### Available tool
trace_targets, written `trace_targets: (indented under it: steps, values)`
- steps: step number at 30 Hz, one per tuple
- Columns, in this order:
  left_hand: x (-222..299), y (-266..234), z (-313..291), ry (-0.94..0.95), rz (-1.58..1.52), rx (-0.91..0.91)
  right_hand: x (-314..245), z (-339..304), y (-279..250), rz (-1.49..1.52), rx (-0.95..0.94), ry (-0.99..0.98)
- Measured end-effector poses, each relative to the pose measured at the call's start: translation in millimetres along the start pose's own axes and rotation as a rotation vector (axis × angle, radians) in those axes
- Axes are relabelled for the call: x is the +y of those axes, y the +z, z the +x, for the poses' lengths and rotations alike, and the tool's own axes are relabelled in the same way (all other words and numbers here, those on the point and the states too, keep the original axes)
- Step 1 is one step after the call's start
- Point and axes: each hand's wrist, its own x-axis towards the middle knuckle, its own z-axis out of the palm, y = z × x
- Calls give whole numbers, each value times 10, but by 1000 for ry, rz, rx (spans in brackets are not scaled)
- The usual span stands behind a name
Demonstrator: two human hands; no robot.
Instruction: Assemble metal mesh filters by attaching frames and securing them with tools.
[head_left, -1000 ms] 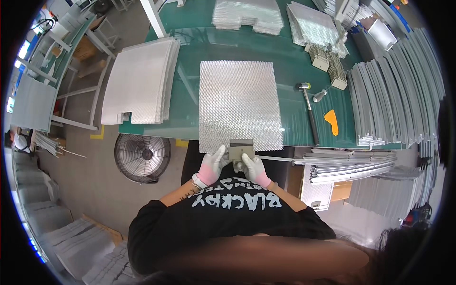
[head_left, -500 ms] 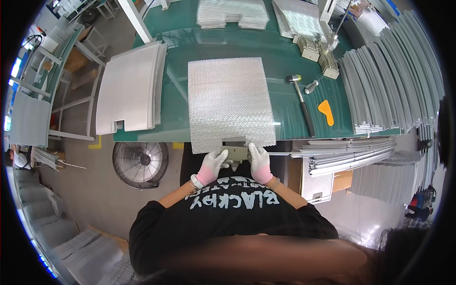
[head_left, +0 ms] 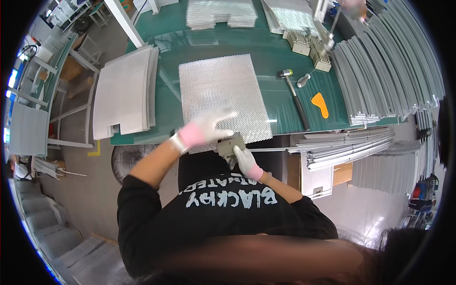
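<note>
A silvery mesh panel with a textured surface lies on the green table and reaches its near edge. My left hand, in a white and pink glove, hovers over the panel's near part, slightly blurred, with its fingers stretched out and nothing in them. Just below, in front of the table edge, a small grey-beige block is gripped by my right hand, gloved the same way. The block is tilted, and the left hand partly covers the panel's near edge behind it.
Right of the panel lie a hammer, a grey-handled screwdriver and an orange scraper. Similar beige blocks stand farther back. Stacked panels are at left, grey strips at right. A floor fan stands below the table edge.
My left hand has let go of the block and moved up over the panel, fingers spread. My right hand keeps the block, which is now turned and tilted. The whole view has shifted slightly.
</note>
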Motion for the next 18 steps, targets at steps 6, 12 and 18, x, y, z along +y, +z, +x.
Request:
trace_targets:
  steps: [6, 12, 18]
  values:
    - [91, 669, 365, 212, 489, 150, 91, -148, -20, 435, 588, -334]
    - [327, 881, 229, 115, 449, 204, -42, -148, -462, 295, 417, -113]
    - [380, 904, 241, 123, 484, 170, 16, -42, -312, 448, 583, -139]
